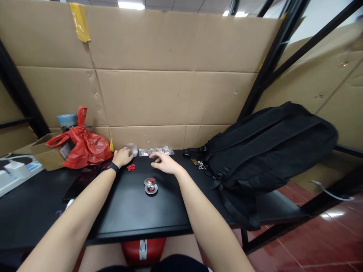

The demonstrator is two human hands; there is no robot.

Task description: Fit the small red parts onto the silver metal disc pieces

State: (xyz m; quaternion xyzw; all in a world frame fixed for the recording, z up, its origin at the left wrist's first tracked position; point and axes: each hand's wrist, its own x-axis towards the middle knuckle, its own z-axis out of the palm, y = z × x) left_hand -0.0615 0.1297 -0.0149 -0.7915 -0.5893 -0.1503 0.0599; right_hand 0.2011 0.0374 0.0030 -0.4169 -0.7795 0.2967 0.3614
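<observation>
My left hand [122, 157], with a dark band at the wrist, reaches to the back of the black table. Its fingers are curled onto a small clear plastic bag [132, 149]. Fingers apart and holding nothing, my right hand [164, 163] hovers just in front of a row of clear packets [161, 150] with bits of red and silver inside. Between my forearms lie two small shiny metal domed discs like finger cymbals [151, 186], one overlapping the other. A small bundle of red cord [131, 167] rests near my left hand.
A black backpack [272, 147] covers the right side, with keys [201, 165] beside it. At left are a red plastic bag [87, 145], a cardboard box [48, 153], a dark flat device [81, 182] and a power strip [21, 173]. A cardboard wall [170, 98] stands behind.
</observation>
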